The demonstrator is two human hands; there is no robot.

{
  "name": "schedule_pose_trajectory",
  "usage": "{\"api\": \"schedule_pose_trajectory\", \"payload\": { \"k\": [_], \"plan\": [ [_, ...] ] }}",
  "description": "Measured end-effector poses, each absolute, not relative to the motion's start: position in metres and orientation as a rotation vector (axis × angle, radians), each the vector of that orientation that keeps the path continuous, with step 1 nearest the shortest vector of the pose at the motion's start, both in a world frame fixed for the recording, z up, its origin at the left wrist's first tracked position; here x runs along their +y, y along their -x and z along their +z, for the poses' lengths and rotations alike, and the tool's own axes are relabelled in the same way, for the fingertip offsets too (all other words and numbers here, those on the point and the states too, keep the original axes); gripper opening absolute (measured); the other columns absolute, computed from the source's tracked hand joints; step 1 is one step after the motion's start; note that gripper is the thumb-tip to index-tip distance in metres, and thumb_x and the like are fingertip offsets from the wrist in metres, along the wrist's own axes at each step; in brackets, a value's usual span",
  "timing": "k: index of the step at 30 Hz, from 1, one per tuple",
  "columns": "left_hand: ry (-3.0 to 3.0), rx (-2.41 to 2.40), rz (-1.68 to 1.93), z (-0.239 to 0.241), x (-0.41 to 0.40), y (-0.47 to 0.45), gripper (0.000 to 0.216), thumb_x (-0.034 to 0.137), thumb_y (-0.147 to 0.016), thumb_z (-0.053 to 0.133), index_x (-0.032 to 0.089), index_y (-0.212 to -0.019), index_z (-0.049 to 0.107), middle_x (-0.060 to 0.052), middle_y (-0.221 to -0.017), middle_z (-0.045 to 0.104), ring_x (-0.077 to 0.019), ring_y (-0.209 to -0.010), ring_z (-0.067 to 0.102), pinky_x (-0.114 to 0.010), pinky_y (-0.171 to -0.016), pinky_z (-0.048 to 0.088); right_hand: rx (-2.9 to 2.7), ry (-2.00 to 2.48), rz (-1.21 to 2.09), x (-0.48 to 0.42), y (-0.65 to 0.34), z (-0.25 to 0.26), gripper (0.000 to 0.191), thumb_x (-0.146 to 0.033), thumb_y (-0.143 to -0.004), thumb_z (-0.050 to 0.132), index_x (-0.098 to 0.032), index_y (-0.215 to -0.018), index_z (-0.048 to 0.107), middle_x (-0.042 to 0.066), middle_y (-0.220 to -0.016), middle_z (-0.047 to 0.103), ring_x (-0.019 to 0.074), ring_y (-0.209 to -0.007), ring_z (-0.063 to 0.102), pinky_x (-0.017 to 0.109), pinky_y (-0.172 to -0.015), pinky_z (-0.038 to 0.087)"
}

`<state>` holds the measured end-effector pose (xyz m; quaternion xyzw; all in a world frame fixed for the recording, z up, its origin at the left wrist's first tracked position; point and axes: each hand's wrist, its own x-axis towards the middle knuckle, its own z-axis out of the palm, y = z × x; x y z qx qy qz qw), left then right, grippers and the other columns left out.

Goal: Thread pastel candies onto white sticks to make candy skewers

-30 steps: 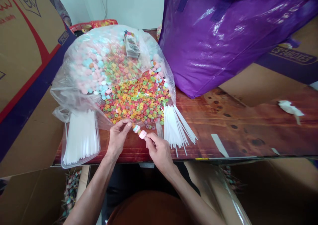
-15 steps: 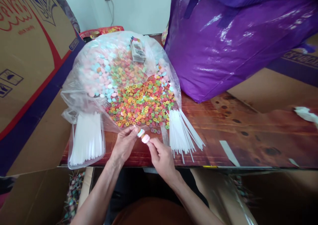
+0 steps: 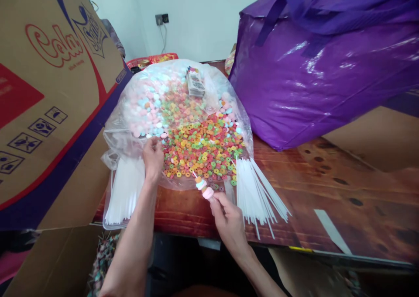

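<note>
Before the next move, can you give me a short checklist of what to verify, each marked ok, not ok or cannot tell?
1. Right hand grips the candy stick at its lower end: ok.
2. Stick's upper tip pokes out bare above the top candy: ok.
3. Left hand is at the near edge of the pastel candies: ok.
4. Left fingertips hold a candy: cannot tell.
5. Loose white sticks lie neatly parallel: not ok, fanned out.

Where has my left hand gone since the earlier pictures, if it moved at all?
Yes: judged against the left bunch of white sticks, your left hand has moved left, closer to them, and farther back.
</note>
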<state>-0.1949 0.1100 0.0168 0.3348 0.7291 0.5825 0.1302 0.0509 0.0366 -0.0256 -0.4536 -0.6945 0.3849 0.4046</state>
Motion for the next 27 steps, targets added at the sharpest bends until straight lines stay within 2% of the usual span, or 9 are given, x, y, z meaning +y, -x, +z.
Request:
{"api": "schedule_pose_trajectory", "payload": {
  "k": [3,7,11,14,17,20,24,27],
  "plan": [
    [-1.011,2.374,1.565,0.015,0.138,0.224,0.015,0.019,-0.078,0.062,0.017,-0.092,0.067,-0.009,-0.094,0.068,-0.024,-0.096,0.061,-0.034,-0.086,0.046,-1.762,1.172,0.98,0.036,-0.05,-0.027,0.028,-0.034,-0.099,0.047,-0.02,-0.079,0.061,-0.004,-0.061,0.045,0.0111,-0.052,0.04,0.022,-0.051,0.034],
    [-1.044,2.411,1.496,0.005,0.151,0.228,0.008,0.017,-0.073,0.063,0.019,-0.081,0.063,-0.008,-0.086,0.067,-0.0246,-0.094,0.061,-0.036,-0.089,0.043,-1.766,1.185,1.024,0.036,-0.05,-0.031,0.028,-0.035,-0.1,0.047,-0.021,-0.079,0.06,-0.005,-0.059,0.039,0.0115,-0.051,0.037,0.023,-0.049,0.03],
    [-1.037,2.375,1.506,0.004,0.146,0.231,0.008,0.023,-0.072,0.065,0.02,-0.077,0.059,-0.001,-0.073,0.061,-0.0199,-0.079,0.059,-0.032,-0.079,0.044,-1.786,1.167,1.038,0.037,-0.05,-0.035,0.028,-0.034,-0.099,0.046,-0.022,-0.077,0.058,-0.005,-0.058,0.039,0.0124,-0.05,0.038,0.024,-0.048,0.03],
    [-0.966,2.283,1.566,0.01,0.134,0.231,0.015,0.032,-0.074,0.064,0.02,-0.082,0.058,0.001,-0.069,0.059,-0.0156,-0.067,0.056,-0.027,-0.066,0.044,-1.797,1.151,1.017,0.037,-0.051,-0.034,0.027,-0.034,-0.099,0.046,-0.021,-0.079,0.059,-0.004,-0.059,0.042,0.0124,-0.051,0.041,0.024,-0.05,0.032],
    [-0.784,1.936,1.596,0.009,0.112,0.213,0.03,0.042,-0.07,0.071,0.02,-0.086,0.058,0.002,-0.069,0.059,-0.0129,-0.059,0.055,-0.025,-0.058,0.042,-1.791,1.148,1.018,0.037,-0.05,-0.032,0.025,-0.033,-0.099,0.046,-0.021,-0.081,0.06,-0.004,-0.059,0.045,0.0121,-0.051,0.043,0.023,-0.05,0.034],
    [-0.78,1.669,1.432,0.0,0.085,0.182,0.038,0.047,-0.064,0.078,0.019,-0.082,0.061,0.001,-0.07,0.062,-0.0126,-0.059,0.057,-0.024,-0.058,0.044,-1.777,1.157,1.049,0.036,-0.049,-0.03,0.026,-0.033,-0.1,0.045,-0.021,-0.082,0.06,-0.005,-0.058,0.045,0.0115,-0.049,0.043,0.022,-0.049,0.035],
    [-1.062,1.77,1.318,-0.012,0.06,0.151,0.022,0.037,-0.071,0.076,0.02,-0.075,0.064,0.0,-0.072,0.065,-0.0125,-0.06,0.058,-0.025,-0.06,0.045,-1.751,1.178,1.068,0.035,-0.048,-0.031,0.027,-0.035,-0.099,0.045,-0.02,-0.082,0.06,-0.004,-0.06,0.048,0.0108,-0.049,0.044,0.022,-0.05,0.037],
    [-1.241,1.931,1.274,-0.014,0.053,0.147,0.009,0.029,-0.076,0.071,0.021,-0.079,0.068,-0.001,-0.077,0.068,-0.0139,-0.063,0.06,-0.026,-0.063,0.046,-1.707,1.223,1.074,0.035,-0.048,-0.031,0.028,-0.036,-0.099,0.045,-0.02,-0.081,0.059,-0.005,-0.058,0.047,0.0105,-0.049,0.044,0.022,-0.05,0.037]
  ]
}}
